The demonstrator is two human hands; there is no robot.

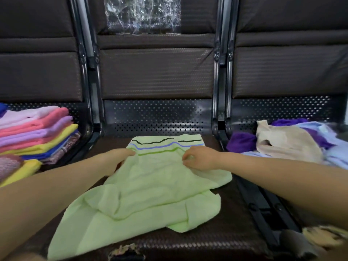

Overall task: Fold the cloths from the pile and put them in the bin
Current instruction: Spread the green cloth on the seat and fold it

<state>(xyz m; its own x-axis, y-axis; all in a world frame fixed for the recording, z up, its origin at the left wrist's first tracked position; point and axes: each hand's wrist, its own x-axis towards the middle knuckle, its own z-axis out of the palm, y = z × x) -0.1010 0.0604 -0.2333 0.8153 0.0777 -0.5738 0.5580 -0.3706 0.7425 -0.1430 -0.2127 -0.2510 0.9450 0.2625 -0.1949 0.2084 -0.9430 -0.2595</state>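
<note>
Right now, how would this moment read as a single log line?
step: folding | left hand: pinching green cloth | right hand: pinching same cloth | folded stack: left seat | unfolded pile: right seat

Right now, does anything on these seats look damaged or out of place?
Yes. The front edge of the middle seat is torn, with frayed padding showing. Also, crinkled clear plastic wrap covers part of the middle backrest only.
</note>
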